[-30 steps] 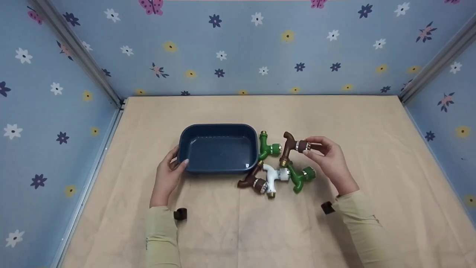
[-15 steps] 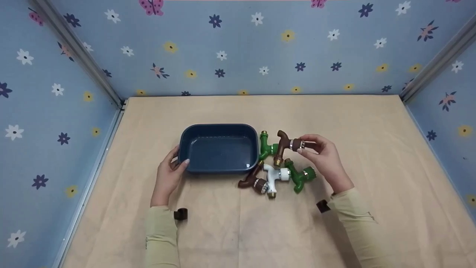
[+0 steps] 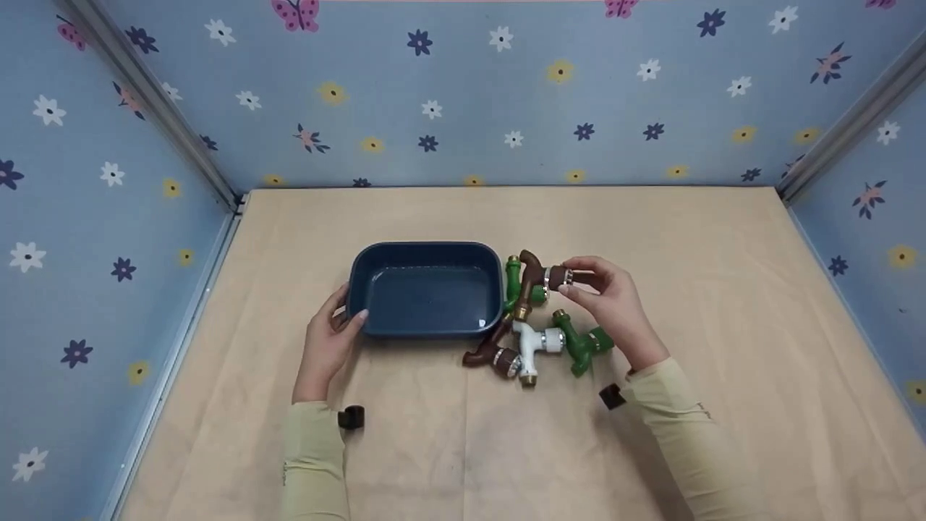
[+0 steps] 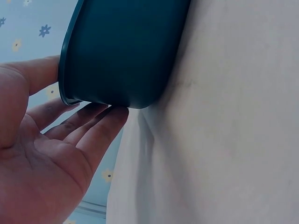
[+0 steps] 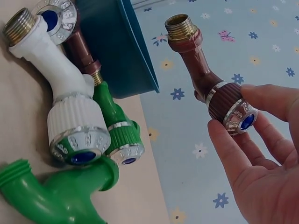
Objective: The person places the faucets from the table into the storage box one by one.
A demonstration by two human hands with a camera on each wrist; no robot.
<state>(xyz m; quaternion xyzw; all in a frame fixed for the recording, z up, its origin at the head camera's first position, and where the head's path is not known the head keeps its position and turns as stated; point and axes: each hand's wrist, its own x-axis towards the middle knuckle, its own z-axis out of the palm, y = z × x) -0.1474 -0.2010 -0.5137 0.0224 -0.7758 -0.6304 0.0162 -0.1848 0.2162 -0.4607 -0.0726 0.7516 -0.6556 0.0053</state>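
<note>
A dark blue rectangular basin [image 3: 427, 329] stands on the cloth. At its left end my left hand [image 3: 330, 347] grips the wall, thumb over the rim and fingers along the outside, as the left wrist view also shows. My right hand [image 3: 608, 304] pinches a brown tap [image 3: 530, 282] by its ribbed knob, raised above the other taps. In the right wrist view this brown tap [image 5: 201, 70] shows its brass threaded end and blue-centred cap. Below it a green tap [image 3: 513, 278] is partly hidden beside the basin. A white tap [image 3: 532, 351] lies close by.
Another brown tap [image 3: 488, 351] lies at the basin's front right corner. A second green tap [image 3: 576, 344] lies right of the white one. Flower-patterned panels [image 3: 463, 94] enclose the cloth-covered table [image 3: 434, 449] at the back and sides.
My right hand has moved left with the brown tap, from over the right green tap to over the green tap beside the basin. My left hand and the basin have stayed put.
</note>
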